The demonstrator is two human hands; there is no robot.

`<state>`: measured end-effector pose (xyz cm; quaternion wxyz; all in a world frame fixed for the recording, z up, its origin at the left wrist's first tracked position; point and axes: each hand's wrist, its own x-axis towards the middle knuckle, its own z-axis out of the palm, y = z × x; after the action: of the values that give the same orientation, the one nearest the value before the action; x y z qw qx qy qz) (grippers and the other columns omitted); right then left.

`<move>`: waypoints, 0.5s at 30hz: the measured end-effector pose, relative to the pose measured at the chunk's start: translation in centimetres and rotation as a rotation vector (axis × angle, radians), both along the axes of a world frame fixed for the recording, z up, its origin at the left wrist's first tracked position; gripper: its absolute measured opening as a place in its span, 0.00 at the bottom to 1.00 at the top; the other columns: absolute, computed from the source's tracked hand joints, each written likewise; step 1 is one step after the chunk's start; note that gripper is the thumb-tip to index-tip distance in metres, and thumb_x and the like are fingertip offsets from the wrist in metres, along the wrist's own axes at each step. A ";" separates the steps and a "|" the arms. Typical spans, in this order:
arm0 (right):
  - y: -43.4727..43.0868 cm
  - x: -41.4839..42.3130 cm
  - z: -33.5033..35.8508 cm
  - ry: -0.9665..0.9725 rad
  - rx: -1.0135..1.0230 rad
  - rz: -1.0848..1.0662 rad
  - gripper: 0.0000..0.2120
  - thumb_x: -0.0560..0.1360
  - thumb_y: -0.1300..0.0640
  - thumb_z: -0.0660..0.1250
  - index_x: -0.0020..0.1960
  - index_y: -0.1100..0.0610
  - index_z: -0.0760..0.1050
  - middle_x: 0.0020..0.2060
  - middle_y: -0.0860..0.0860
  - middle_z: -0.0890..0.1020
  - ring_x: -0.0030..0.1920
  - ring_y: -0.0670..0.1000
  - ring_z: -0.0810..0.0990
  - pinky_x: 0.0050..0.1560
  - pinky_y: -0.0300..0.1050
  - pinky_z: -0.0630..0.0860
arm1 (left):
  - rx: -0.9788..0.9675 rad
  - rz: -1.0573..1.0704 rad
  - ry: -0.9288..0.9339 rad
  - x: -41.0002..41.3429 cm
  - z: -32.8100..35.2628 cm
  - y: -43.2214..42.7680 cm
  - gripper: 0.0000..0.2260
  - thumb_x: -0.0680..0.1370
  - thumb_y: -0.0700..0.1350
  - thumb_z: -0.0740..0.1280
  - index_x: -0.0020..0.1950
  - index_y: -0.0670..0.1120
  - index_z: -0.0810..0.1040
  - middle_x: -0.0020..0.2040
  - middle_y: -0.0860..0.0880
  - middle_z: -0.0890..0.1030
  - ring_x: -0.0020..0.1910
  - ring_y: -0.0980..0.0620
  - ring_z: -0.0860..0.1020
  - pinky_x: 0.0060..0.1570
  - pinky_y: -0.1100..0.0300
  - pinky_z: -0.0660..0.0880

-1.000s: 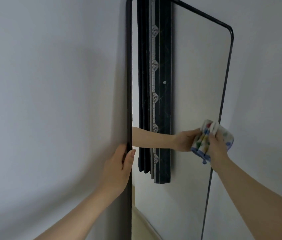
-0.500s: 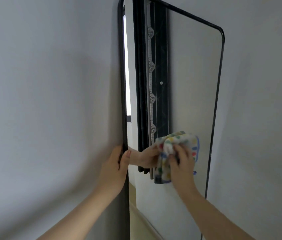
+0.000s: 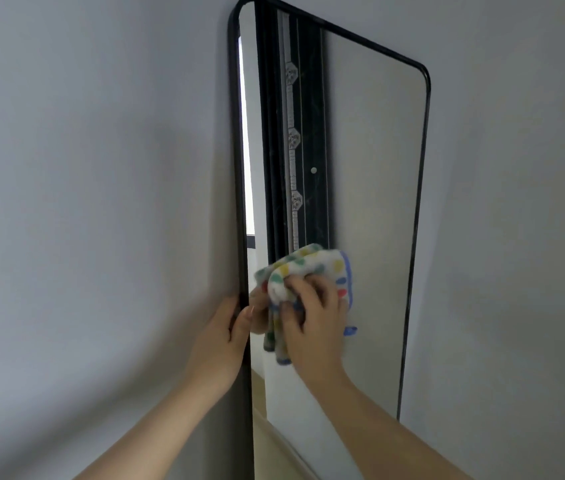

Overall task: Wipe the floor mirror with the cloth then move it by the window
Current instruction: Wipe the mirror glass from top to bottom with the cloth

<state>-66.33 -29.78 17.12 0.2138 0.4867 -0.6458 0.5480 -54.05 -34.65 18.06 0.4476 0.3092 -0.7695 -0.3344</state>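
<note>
Mirror [image 3: 378, 202] (thin black frame) held by left hand [image 3: 220, 344] — right hand [image 3: 314, 327] grips fluffy dotted cloth [image 3: 312, 268].

Glossy glass mirror [image 3: 371, 168], matt black frame [image 3: 416, 202], fluffy terry cloth [image 3: 312, 265]

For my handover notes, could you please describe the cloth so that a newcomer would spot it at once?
Find the tall black-framed floor mirror leaning on the grey wall. Against its glass, near the left edge, the right hand presses a bunched white terry cloth. Its coloured dots and blue trim mark it out.
</note>
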 end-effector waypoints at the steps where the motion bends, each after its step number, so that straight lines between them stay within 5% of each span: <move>1: 0.4 0.3 -1.5 0.057 0.028 0.015 0.13 0.71 0.49 0.56 0.55 0.42 0.69 0.55 0.51 0.75 0.55 0.55 0.71 0.54 0.50 0.70 | 0.021 -0.002 -0.007 0.0 -0.1 0.0 0.07 0.79 0.50 0.56 0.44 0.52 0.70 0.36 0.55 0.75 0.37 0.55 0.75 0.38 0.56 0.75; 5: 1.5 -0.3 -4.8 0.002 0.129 0.079 0.12 0.69 0.49 0.55 0.52 0.40 0.67 0.52 0.45 0.70 0.54 0.54 0.70 0.55 0.56 0.72 | 0.078 -0.018 -0.083 0.5 -0.9 0.3 0.07 0.79 0.51 0.56 0.46 0.51 0.70 0.39 0.53 0.76 0.41 0.51 0.77 0.43 0.48 0.78; 8: 0.9 0.5 -2.0 -0.003 0.010 0.052 0.13 0.70 0.48 0.56 0.54 0.41 0.67 0.51 0.43 0.68 0.52 0.55 0.71 0.54 0.54 0.72 | 0.125 -0.042 -0.065 0.7 -1.3 0.9 0.05 0.79 0.51 0.56 0.45 0.55 0.70 0.39 0.53 0.77 0.41 0.52 0.78 0.43 0.46 0.79; 11: 0.5 1.2 -0.6 0.036 -0.032 0.063 0.13 0.71 0.49 0.57 0.56 0.41 0.68 0.51 0.45 0.70 0.52 0.54 0.71 0.54 0.47 0.68 | 0.147 -0.063 -0.046 0.7 -1.3 0.9 0.06 0.79 0.51 0.56 0.44 0.56 0.70 0.39 0.53 0.78 0.40 0.51 0.79 0.42 0.46 0.79; 15: 1.3 0.7 -5.5 0.063 0.108 0.089 0.11 0.71 0.50 0.58 0.53 0.42 0.70 0.50 0.47 0.73 0.50 0.52 0.71 0.52 0.52 0.73 | 0.138 -0.035 -0.050 0.7 -1.5 0.4 0.07 0.79 0.52 0.56 0.42 0.56 0.69 0.40 0.52 0.79 0.40 0.49 0.79 0.43 0.44 0.79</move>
<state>-65.65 -28.50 11.65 0.1828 0.5428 -0.6452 0.5056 -53.39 -34.24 16.57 0.3998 0.3341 -0.7608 -0.3869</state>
